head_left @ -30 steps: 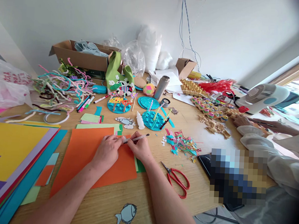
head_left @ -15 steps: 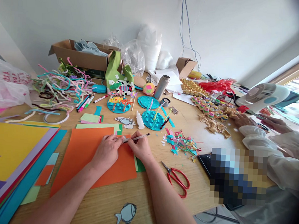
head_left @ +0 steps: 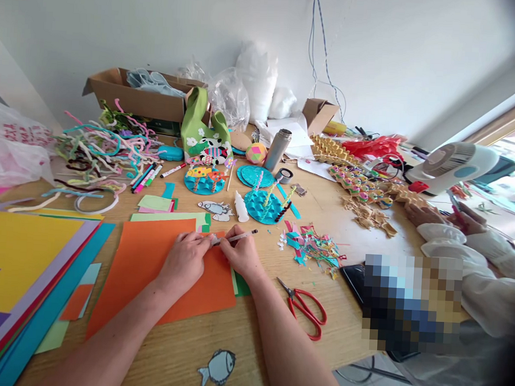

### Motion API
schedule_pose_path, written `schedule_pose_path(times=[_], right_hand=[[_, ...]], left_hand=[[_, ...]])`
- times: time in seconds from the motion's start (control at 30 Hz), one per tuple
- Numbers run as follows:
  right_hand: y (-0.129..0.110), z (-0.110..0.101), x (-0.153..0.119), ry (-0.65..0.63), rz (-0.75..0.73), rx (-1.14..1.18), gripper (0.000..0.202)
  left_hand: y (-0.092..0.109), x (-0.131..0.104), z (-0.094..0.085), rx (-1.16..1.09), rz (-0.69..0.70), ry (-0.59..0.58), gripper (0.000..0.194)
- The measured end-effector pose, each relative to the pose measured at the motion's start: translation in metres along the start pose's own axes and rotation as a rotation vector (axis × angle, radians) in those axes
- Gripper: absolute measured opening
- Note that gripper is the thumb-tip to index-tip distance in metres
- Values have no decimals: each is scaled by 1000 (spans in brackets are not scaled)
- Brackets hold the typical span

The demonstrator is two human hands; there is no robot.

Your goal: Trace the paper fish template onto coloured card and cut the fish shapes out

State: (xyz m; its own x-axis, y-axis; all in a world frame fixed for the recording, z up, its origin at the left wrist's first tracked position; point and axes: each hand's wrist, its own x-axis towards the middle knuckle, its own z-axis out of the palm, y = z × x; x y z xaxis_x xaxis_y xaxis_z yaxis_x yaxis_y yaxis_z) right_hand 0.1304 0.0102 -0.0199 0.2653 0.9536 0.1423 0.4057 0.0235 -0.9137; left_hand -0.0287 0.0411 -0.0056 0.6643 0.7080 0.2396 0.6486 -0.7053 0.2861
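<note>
one pen (head_left: 242, 236), its tip hidden behind the left fingers (head_left: 207, 242)

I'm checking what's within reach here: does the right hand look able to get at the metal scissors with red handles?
Probably yes: the scissors lie uncovered beside the right forearm. The right hand holds a slim grey pen or pencil, though, which may need putting down first.

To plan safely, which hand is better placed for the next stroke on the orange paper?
Probably the right hand: it grips the pencil over the orange paper, while the left hand rests on the sheet.
</note>
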Motion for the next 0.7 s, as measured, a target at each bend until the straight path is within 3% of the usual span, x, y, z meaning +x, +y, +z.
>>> schedule_pose_path(times=[0.7], right_hand=[[-1,0,0,16,5,-11,16]], left_hand=[[0,0,0,-6,-5,-6,52]])
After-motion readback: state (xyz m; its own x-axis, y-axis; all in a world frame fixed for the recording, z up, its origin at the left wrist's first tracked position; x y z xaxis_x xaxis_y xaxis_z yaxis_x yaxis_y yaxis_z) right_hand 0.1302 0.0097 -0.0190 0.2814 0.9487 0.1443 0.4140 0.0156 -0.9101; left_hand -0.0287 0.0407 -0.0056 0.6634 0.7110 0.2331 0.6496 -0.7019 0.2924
